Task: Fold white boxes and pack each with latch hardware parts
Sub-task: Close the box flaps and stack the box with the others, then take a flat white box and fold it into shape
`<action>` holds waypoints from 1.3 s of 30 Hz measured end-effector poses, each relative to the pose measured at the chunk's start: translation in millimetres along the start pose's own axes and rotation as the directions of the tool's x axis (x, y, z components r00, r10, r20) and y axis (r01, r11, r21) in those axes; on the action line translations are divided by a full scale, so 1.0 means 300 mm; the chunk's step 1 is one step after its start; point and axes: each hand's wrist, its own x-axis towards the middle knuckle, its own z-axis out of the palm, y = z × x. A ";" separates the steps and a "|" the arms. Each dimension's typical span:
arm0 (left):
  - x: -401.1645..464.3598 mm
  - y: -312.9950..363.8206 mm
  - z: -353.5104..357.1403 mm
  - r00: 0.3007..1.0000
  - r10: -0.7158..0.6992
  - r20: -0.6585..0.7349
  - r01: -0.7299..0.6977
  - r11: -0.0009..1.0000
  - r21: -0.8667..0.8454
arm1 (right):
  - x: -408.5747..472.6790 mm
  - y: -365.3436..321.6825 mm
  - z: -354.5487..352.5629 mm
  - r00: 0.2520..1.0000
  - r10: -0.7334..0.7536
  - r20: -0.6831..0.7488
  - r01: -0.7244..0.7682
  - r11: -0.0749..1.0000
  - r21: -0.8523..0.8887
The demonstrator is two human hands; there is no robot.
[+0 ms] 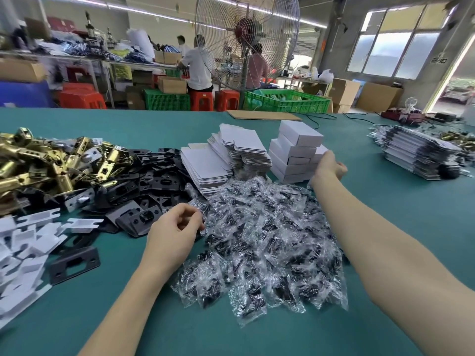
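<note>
The right hand (329, 165) reaches far across the green table (411, 227) and grips a folded white box (320, 153) at the right side of the stack of folded boxes (293, 155), fingers curled round its end. The stack stands toward the middle of the table, well back from the near edge. The left hand (177, 227) hangs just above the table nearer the person, fingers loosely curled with the thumb near the fingertips; whether it pinches anything I cannot tell. It sits at the left fringe of a heap of clear plastic packets (264, 242) with dark small parts inside, which spreads between the two arms. Left of the stack lie piles of flat, unfolded white boxes (205, 168). Further left is a spread of black metal plates (144, 186), then a mound of brass-coloured latches (46, 163) toward the left edge. White card inserts (23, 247) crowd the near left corner, one black plate (74, 263) beside them. Toward the right edge sits another pile of flat packs (421, 155).
</note>
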 end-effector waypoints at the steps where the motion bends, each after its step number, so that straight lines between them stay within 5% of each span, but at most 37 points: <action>1: 0.000 0.001 0.000 1.000 0.000 0.001 0.000 1.000 -0.004 | -0.024 0.003 0.004 0.999 -0.008 -0.047 0.009 0.999 0.031; 5: -0.003 0.002 -0.003 1.000 0.002 -0.001 -0.002 1.000 -0.015 | -0.137 -0.015 0.010 0.973 -0.098 -0.207 0.132 0.979 0.154; 9: -0.006 0.002 -0.006 1.000 -0.007 0.002 0.007 1.000 -0.026 | -0.329 -0.070 0.014 0.954 -0.244 -0.175 0.288 0.908 0.303; 12: -0.004 0.002 -0.007 1.000 0.001 -0.015 -0.002 0.998 -0.068 | -0.534 -0.066 0.034 0.887 -0.457 0.066 0.386 0.811 0.439; 14: 0.002 0.002 -0.011 0.998 0.000 -0.070 -0.011 0.990 -0.143 | -0.664 -0.011 0.051 0.760 -0.557 0.335 0.390 0.803 0.450; 18: 0.012 -0.007 -0.029 0.967 -0.076 -0.244 -0.015 0.935 -0.353 | -0.832 0.192 0.060 0.474 -0.327 0.818 0.553 0.833 0.013; 22: 0.023 -0.016 -0.034 0.924 -0.141 -0.356 -0.009 0.921 -0.389 | -0.866 0.362 0.055 0.353 -0.044 0.935 0.792 0.545 -0.273; 30: 0.027 -0.009 -0.032 0.922 -0.152 -0.356 0.002 0.922 -0.388 | -0.847 0.338 0.064 0.300 -0.052 0.952 0.853 0.462 -0.243; 34: 0.028 -0.007 -0.031 0.935 -0.151 -0.322 0.018 0.925 -0.379 | -0.829 0.297 0.082 0.341 -0.226 0.913 0.897 0.369 -0.243; 39: 0.027 0.004 -0.033 0.947 -0.167 -0.274 0.038 0.907 -0.420 | -0.779 0.301 0.076 0.406 -0.001 0.914 0.909 0.108 -0.403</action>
